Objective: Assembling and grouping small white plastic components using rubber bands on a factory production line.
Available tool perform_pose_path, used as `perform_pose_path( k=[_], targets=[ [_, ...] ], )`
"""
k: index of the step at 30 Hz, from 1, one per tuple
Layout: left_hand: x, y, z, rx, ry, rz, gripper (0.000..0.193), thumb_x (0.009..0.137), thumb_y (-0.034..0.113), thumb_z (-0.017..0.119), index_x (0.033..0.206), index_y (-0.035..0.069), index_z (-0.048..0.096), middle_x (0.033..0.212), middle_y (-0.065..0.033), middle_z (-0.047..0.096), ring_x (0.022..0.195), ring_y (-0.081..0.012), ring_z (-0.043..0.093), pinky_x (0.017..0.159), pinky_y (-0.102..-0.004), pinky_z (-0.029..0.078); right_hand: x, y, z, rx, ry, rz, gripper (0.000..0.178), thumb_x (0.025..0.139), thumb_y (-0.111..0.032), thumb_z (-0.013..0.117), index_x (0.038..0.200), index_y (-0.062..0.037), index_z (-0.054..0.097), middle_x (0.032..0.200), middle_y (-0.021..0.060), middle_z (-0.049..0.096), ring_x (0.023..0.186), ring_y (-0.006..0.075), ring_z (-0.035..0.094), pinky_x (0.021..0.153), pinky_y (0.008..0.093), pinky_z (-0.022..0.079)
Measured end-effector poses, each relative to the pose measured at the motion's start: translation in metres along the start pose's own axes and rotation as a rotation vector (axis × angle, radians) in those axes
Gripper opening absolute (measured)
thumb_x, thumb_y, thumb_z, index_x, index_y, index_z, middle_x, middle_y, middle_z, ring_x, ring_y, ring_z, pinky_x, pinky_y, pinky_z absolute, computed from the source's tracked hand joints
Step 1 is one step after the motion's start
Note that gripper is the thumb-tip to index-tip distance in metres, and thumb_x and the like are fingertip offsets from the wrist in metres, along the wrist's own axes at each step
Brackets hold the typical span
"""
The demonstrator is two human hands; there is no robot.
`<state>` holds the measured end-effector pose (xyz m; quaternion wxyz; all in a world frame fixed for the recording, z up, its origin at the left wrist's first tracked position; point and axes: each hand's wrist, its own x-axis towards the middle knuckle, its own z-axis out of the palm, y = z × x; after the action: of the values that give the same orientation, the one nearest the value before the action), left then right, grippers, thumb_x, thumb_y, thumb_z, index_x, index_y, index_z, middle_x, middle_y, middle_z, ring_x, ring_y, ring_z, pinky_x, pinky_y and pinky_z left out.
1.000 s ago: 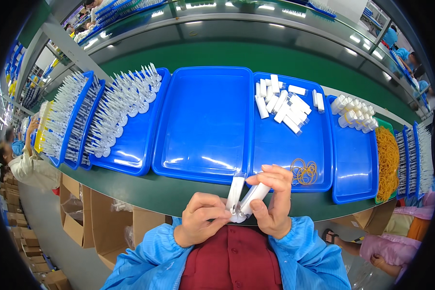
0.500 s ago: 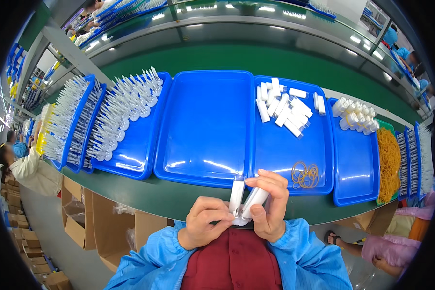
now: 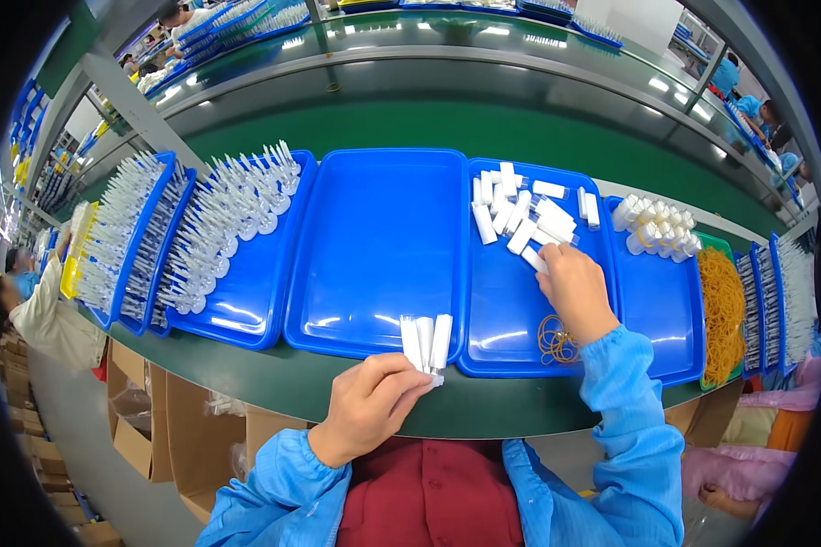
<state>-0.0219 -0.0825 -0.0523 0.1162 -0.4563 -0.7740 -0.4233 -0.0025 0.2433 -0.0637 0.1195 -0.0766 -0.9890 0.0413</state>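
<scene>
Near the table's front edge, my left hand [image 3: 374, 401] pinches the lower end of a cluster of white tubes [image 3: 426, 339] with clear ends. The tubes stand upright side by side, and a clear piece shows at their base by my fingertips. Over the blue tray to the right [image 3: 502, 360], my right hand [image 3: 576, 284] has its fingers closed on a white tube [image 3: 535, 261]. Just beyond it lies a loose pile of similar white tubes [image 3: 517, 211]. Tan rubber bands [image 3: 555, 340] rest in the same tray, beneath my right wrist.
A bare blue tray [image 3: 379, 246] sits in the middle. To its left, another tray holds rows of clear-based pointed pieces [image 3: 233, 219], with stacked trays beyond. At right stand banded tube clusters [image 3: 657, 223] and a heap of rubber bands [image 3: 721, 314]. Cardboard boxes [image 3: 192, 428] stand below left.
My right hand has left the cluster and reached forward right into the tube tray, taking hold of a tube. My left hand keeps its hold on the cluster. The view has shifted slightly.
</scene>
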Motion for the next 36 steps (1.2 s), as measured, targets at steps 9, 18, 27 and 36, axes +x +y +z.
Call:
perform_pose_path(
  k=[9,18,27,36],
  targets=[
    [0.013,0.012,-0.006,-0.187,-0.122,0.11,0.023,0.075,0.001,0.079,0.097,0.005,0.071,0.101,-0.0085,0.072,0.074,-0.022,0.068,0.062,-0.0316,0.055,-0.04,-0.055,-0.037,1.321,-0.04,0.269,0.038,0.108,-0.03,0.05,0.093,0.0008,0.067,0.083,0.0034,0.064,0.079,0.0088,0.056,0.073,0.0253,0.045],
    [0.023,0.027,-0.007,-0.315,-0.294,0.166,0.022,0.08,0.003,0.072,0.102,0.004,0.07,0.112,-0.0089,0.07,0.079,-0.0218,0.066,0.066,-0.0328,0.054,-0.049,-0.065,-0.034,1.412,-0.159,0.319,0.05,0.107,-0.037,0.051,0.074,-0.0025,0.064,0.067,-0.0016,0.056,0.065,0.0045,0.046,0.059,0.0249,0.036],
    [0.02,0.029,-0.009,-0.32,-0.363,0.159,0.024,0.081,0.003,0.069,0.105,0.005,0.069,0.115,-0.0079,0.068,0.084,-0.0226,0.064,0.071,-0.0339,0.053,-0.053,-0.068,-0.03,1.369,-0.231,0.21,0.047,0.106,-0.033,0.054,0.07,-0.0032,0.064,0.067,0.0001,0.056,0.067,0.009,0.05,0.064,0.0288,0.039],
    [0.018,0.026,-0.004,-0.128,-0.285,0.257,0.027,0.08,0.006,0.07,0.107,0.005,0.071,0.113,-0.0094,0.066,0.088,-0.023,0.064,0.071,-0.0338,0.052,-0.054,-0.079,-0.03,1.076,0.039,-0.044,0.038,0.102,-0.021,0.057,0.068,-0.0074,0.061,0.071,0.0059,0.057,0.08,0.0244,0.056,0.089,0.038,0.04]
  ],
)
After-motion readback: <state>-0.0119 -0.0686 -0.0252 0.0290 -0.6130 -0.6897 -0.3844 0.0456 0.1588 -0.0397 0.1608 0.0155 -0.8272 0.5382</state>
